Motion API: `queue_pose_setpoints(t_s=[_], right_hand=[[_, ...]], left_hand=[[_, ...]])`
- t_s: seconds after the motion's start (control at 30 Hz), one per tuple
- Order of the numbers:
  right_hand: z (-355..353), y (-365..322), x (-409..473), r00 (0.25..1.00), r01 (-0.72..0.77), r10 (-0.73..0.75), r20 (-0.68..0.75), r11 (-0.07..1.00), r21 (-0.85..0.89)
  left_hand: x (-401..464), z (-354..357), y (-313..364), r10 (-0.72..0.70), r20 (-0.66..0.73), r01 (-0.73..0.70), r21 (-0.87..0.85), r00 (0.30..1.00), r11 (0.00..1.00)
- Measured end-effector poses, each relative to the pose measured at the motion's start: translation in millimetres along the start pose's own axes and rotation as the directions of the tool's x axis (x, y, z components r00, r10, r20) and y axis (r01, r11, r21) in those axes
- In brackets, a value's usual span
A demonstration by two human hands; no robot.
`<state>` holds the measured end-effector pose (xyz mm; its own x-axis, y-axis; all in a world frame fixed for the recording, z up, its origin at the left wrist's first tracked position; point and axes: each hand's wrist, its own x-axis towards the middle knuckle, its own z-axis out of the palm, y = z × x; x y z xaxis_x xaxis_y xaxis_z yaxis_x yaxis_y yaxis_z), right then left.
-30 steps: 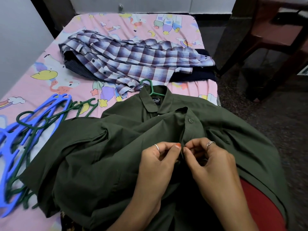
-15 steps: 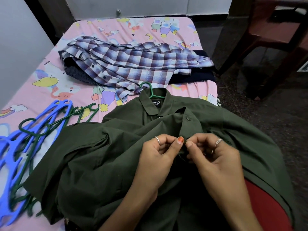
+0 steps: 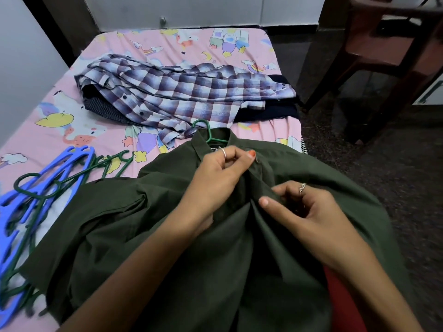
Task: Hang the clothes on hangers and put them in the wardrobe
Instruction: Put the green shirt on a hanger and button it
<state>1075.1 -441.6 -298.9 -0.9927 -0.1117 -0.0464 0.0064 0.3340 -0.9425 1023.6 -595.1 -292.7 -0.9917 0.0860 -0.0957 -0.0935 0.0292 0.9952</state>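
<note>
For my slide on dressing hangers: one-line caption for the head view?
Both hands, left hand and right hand, pinch the placket of a green shirt on a green hanger.

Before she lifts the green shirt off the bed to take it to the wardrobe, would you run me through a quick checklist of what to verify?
1. Hanger inside green shirt: ok, green hanger hook sticks out of the collar.
2. Top button fastened: cannot tell, left hand pinches the placket there.
3. Lower placket closed: not ok, right hand pinches gathered, rumpled fabric.
4. Hook free of checked shirt: cannot tell, they lie close together.
5. Spare hangers apart: ok, left of the sleeve.
</note>
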Motion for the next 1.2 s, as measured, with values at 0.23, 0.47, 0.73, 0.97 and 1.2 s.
queue_pose_setpoints(t_s=[0.23,0.47,0.73,0.97,1.2], right_hand=[[-29.5,-5.5,9.9,0.99,0.029,-0.029,-0.141,1.0,-0.003],[-39.3,1.7,5.6,0.983,-0.056,0.07,-0.169,0.994,0.089],[-47.3,-5.2,-1.6,0.978,-0.128,0.144,-0.151,0.985,0.116],[-71.7,-19.1,-23.7,0.986,-0.164,0.165,0.011,0.969,0.186],[-72.7,-29.8,-49.1,0.981,-0.14,0.087,0.172,0.935,0.325]], left_hand=[[32.4,-18.6,11.4,-0.138,0.336,-0.011,0.407,0.932,0.913],[23.5,-60.8,-21.2,-0.361,0.645,-0.124,0.581,0.674,0.805],[10.4,-75.0,1.4,-0.266,0.508,-0.025,0.496,0.819,0.868],[-29.8,-76.3,59.1,0.011,0.266,-0.157,0.537,0.964,0.828],[-66.3,-63.9,71.3,0.016,0.433,-0.161,0.302,0.901,0.939]])
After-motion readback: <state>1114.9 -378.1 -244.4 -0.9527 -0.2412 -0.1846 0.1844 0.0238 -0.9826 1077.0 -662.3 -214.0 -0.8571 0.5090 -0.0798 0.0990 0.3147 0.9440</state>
